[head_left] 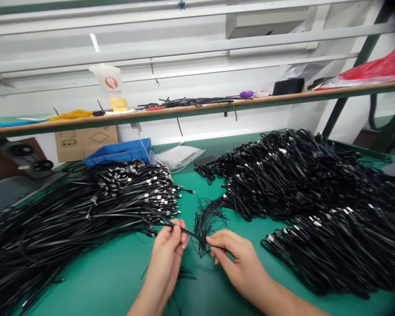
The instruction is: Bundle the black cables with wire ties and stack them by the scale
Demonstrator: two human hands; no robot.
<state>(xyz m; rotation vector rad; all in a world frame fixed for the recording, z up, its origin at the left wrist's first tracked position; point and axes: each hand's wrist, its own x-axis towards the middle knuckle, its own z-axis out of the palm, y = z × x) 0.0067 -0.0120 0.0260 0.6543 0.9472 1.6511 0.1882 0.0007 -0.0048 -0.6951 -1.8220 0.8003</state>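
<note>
My left hand (169, 248) is closed in a pinch around a thin black cable (193, 235), which runs on between the two hands. My right hand (237, 254) pinches the cable's right part between thumb and fingers. Whether a tie is also under my right fingertips cannot be made out. Just beyond the hands lies a loose heap of short, thin black ties (208, 217) on the green tabletop (105, 276). To the left spreads a big pile of long, straight black cables (112, 219), their metal plugs mostly pointing right.
Coiled black cables are heaped at the back right (266, 180), with another row of coiled cables (342, 245) nearer me. Behind the left pile stand a blue bin (118, 151) and a clear plastic bag (179, 156). A shelf (197, 109) crosses above, carrying a plastic cup (110, 85).
</note>
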